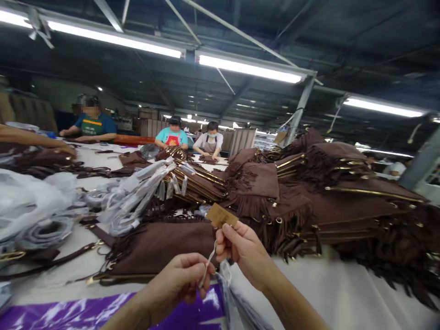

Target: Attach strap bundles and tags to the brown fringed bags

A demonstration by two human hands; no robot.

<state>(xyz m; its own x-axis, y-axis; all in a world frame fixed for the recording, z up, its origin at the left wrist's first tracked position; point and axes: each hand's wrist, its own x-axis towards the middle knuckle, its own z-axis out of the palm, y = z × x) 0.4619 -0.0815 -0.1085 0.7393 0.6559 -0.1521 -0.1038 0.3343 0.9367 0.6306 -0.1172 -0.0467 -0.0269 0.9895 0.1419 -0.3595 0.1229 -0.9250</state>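
Card tag (222, 216): pos. is up in the air over the bench (309, 291), at the R hand fingers. From where I stand, surroundings run as follows, largest first. Bench: carries a stack of brown fringed bags (343, 206), R side. Single brown bag (165, 243): lies flat, beyond the L hand. Purple plastic sheet (68, 314): near edge, L side.

R hand (245, 252): nearer unit to tag; fingers closed, pinching its lower R corner. L hand (180, 277): lower and to the L; fingers closed on white string (210, 259), not touching tag. Tag orient.: projects up and L from R fingers, long axis sloping upper L to lower R. String: runs btwn. both hands, down and L from R fingers; attachment pt. at tag hidden, can't confirm.
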